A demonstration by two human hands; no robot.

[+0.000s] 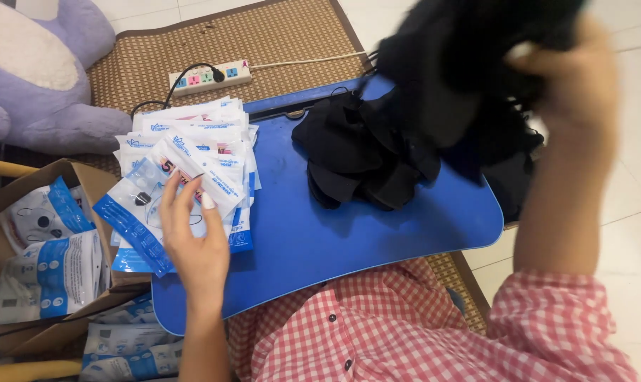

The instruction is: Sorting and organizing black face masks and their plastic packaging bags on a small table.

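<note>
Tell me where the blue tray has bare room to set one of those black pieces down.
The blue tray is bare along its near edge and centre, bordered by the stack of white-and-blue packets on the left and the pile of black fabric behind. Crowded: the left part, where the left hand rests on the packets, and the far right corner under the right hand holding black fabric.
</note>
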